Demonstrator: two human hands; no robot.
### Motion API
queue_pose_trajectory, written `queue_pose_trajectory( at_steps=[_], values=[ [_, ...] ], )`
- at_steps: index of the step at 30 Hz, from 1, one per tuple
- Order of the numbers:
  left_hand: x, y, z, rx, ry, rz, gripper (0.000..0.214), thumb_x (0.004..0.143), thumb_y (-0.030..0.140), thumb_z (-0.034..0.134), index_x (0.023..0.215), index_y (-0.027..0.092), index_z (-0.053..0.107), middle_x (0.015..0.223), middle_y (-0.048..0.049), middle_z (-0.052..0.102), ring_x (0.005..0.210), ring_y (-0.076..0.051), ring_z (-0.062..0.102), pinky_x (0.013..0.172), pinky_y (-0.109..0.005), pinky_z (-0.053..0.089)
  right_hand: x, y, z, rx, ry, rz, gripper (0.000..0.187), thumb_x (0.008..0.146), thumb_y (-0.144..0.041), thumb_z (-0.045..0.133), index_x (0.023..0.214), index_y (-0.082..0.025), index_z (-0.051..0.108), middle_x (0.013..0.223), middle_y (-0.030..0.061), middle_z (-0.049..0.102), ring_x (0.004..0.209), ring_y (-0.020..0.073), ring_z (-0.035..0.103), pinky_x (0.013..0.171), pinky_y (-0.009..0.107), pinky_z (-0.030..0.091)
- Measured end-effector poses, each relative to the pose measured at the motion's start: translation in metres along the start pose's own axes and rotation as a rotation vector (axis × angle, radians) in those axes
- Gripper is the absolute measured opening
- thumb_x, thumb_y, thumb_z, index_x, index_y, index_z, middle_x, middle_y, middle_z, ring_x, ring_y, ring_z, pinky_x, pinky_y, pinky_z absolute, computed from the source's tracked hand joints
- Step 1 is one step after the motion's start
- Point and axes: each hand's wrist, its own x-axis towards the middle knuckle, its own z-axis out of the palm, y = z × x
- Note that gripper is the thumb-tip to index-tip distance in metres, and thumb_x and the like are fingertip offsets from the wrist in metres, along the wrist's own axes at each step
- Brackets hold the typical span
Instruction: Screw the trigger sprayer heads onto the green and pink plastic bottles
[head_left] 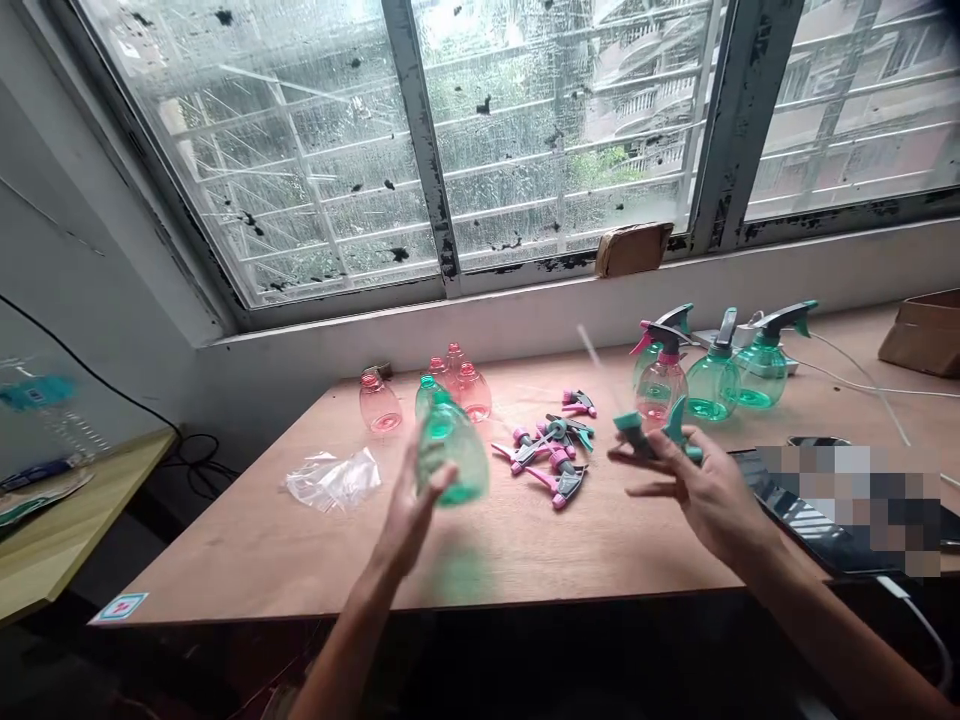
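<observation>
A green transparent bottle (461,455) without a top is held in my left hand (412,490), tilted above the table and slightly blurred. My right hand (697,480) grips a grey and teal spray head (637,435), its thin clear tube pointing up and to the left. Between my hands lies a loose pile of pink, grey and teal spray heads (559,470). Behind my left hand stand several red transparent bottles (474,395) with bare necks. To the right, behind my right hand, are green bottles (712,390) and a red one (660,390) with spray heads fitted.
A crumpled clear plastic bag (335,480) lies on the wooden table (247,540) at the left. At the right are a dark tablet-like device (799,515), white cables and a cardboard box (922,335). A window (555,130) runs along the back.
</observation>
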Motion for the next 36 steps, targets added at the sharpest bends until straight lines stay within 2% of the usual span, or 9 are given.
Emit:
queue_pose_trajectory(
  at_steps=[3,6,9,12,15,19,23,26,36],
  values=[
    [-0.039,-0.004,0.031,-0.353,-0.239,-0.155,0.081,0.085,0.046,0.071,0.153,0.028,0.031,0.131,-0.0121,0.064,0.116,-0.029,0.066,0.097,-0.042,0.053,-0.022,0.013,0.0,0.1,-0.041,0.142,0.036,0.076,-0.043,0.087,0.095,-0.022,0.065,0.093,0.0059,0.079,0.071,0.0218,0.074,0.057,0.03,0.061],
    [-0.054,-0.012,0.048,-0.594,-0.249,-0.241,0.07,0.076,0.04,0.085,0.133,0.025,0.047,0.127,-0.0112,0.067,0.118,-0.029,0.063,0.102,-0.04,0.046,-0.03,0.022,-0.009,0.095,-0.026,0.17,0.033,0.066,-0.035,0.094,0.086,-0.019,0.073,0.072,0.0008,0.073,0.066,0.0168,0.064,0.054,0.024,0.051],
    [-0.053,-0.014,0.05,-0.692,-0.24,-0.278,0.049,0.082,0.05,0.076,0.117,0.023,0.055,0.118,-0.0097,0.072,0.11,-0.028,0.066,0.096,-0.04,0.048,-0.03,0.023,-0.014,0.215,0.023,0.212,0.033,0.06,-0.035,0.097,0.082,-0.023,0.076,0.08,0.0003,0.073,0.078,0.0177,0.062,0.064,0.023,0.052],
    [-0.048,-0.01,0.046,-0.776,-0.232,-0.332,0.046,0.091,0.056,0.063,0.12,0.022,0.06,0.12,-0.0114,0.072,0.105,-0.028,0.068,0.094,-0.041,0.049,-0.028,0.023,-0.01,0.368,0.023,0.177,0.021,0.071,-0.039,0.089,0.076,-0.024,0.075,0.083,-0.0011,0.07,0.075,0.015,0.056,0.066,0.023,0.052],
    [-0.046,-0.006,0.045,-0.813,-0.212,-0.364,0.05,0.092,0.058,0.058,0.121,0.018,0.066,0.119,-0.0135,0.073,0.105,-0.028,0.067,0.092,-0.04,0.05,-0.029,0.026,-0.003,0.389,-0.023,0.139,0.02,0.086,-0.044,0.074,0.089,-0.025,0.076,0.084,0.0022,0.068,0.076,0.0181,0.055,0.063,0.025,0.052],
    [-0.047,-0.008,0.046,-0.816,-0.136,-0.374,0.05,0.091,0.058,0.061,0.12,0.018,0.068,0.119,-0.013,0.074,0.105,-0.029,0.067,0.085,-0.036,0.052,-0.032,0.029,-0.002,0.342,-0.068,0.108,0.023,0.094,-0.043,0.061,0.094,-0.023,0.074,0.079,0.0025,0.063,0.057,0.0161,0.048,0.048,0.027,0.044],
    [-0.048,-0.012,0.046,-0.806,-0.061,-0.389,0.051,0.092,0.059,0.059,0.121,0.019,0.068,0.117,-0.0117,0.074,0.105,-0.027,0.066,0.081,-0.034,0.052,-0.03,0.032,-0.007,0.449,-0.027,0.143,0.023,0.095,-0.037,0.059,0.077,-0.023,0.066,0.07,-0.0027,0.052,0.048,0.011,0.04,0.042,0.022,0.041],
    [-0.048,-0.012,0.046,-0.791,-0.037,-0.389,0.051,0.092,0.06,0.058,0.121,0.019,0.068,0.118,-0.011,0.074,0.108,-0.027,0.065,0.08,-0.033,0.052,-0.028,0.033,-0.006,0.483,-0.017,0.175,0.024,0.092,-0.038,0.063,0.074,-0.023,0.061,0.062,-0.0058,0.043,0.044,0.0096,0.035,0.039,0.019,0.04],
    [-0.049,-0.01,0.047,-0.749,-0.081,-0.357,0.046,0.092,0.054,0.061,0.122,0.019,0.067,0.126,-0.0115,0.071,0.122,-0.032,0.06,0.092,-0.039,0.05,-0.029,0.032,-0.005,0.469,0.034,0.155,0.025,0.091,-0.036,0.064,0.073,-0.022,0.056,0.06,-0.0067,0.043,0.043,0.0084,0.036,0.037,0.017,0.039]
  ],
)
